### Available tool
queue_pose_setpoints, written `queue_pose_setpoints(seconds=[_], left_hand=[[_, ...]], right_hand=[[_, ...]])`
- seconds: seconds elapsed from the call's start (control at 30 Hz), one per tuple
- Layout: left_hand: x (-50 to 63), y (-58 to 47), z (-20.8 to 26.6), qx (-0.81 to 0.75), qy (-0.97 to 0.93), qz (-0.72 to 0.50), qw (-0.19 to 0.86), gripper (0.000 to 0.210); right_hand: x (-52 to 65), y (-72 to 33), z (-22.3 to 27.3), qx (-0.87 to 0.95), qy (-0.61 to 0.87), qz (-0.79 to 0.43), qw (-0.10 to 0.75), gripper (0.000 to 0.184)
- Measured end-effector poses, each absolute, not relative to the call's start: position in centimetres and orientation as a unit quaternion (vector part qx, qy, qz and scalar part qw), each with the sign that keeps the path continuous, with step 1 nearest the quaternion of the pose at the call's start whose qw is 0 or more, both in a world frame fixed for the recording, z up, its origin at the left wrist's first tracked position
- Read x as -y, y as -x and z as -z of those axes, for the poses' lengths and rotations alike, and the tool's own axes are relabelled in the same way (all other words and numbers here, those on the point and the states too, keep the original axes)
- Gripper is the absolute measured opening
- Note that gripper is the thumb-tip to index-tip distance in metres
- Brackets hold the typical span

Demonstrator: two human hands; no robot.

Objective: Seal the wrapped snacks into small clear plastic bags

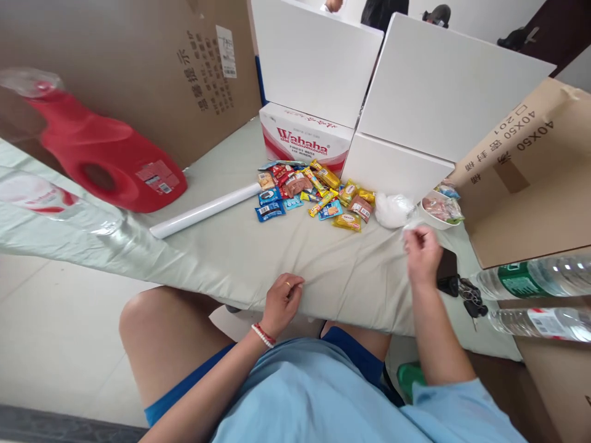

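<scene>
My right hand [423, 252] is closed in a pinch at the near right edge of a crumpled white plastic bag [393, 210]; the fingertips are slightly blurred. At the table's front edge rests my left hand [284, 300], its fingers curled together with nothing showing in them. A pile of small wrapped snacks [318, 191] in red, yellow, blue and brown lies beyond both hands. Just behind the bag stands a white bowl [441, 220] holding packaged items. A dark phone [447, 271] lies right beside my right wrist.
A white roll [207, 209] and a red jug [111, 160] are on the left, near a clear bottle [41, 194]. White panels [415, 74] and a Wahaha carton [305, 138] stand behind. Keys [471, 298], water bottles [545, 277] and a cardboard box [535, 172] are on the right.
</scene>
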State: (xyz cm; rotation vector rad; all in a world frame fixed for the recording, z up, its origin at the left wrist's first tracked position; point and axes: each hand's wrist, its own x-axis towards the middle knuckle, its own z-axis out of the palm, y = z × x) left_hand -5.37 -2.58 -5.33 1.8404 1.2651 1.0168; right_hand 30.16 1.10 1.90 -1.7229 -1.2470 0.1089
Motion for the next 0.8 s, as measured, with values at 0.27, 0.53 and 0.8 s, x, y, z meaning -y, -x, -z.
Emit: queue_pose_setpoints(seconds=[0.27, 0.53, 0.8], left_hand=[[4.1, 0.7, 3.6, -0.406, -0.508, -0.274, 0.709, 0.043], [5.1, 1.5, 3.3, -0.446, -0.585, -0.301, 0.607, 0.037], [3.7, 3.9, 3.3, -0.488, -0.4, -0.416, 0.655, 0.031]], right_hand=[[9.2, -15.9, 2.6, 0.68, 0.499, -0.334, 0.42, 0.019], [7.9, -15.8, 3.7, 0.416, 0.499, -0.605, 0.46, 0.033], [7.1, -17.0, 2.6, 0.24, 0.451, -0.667, 0.543, 0.033]])
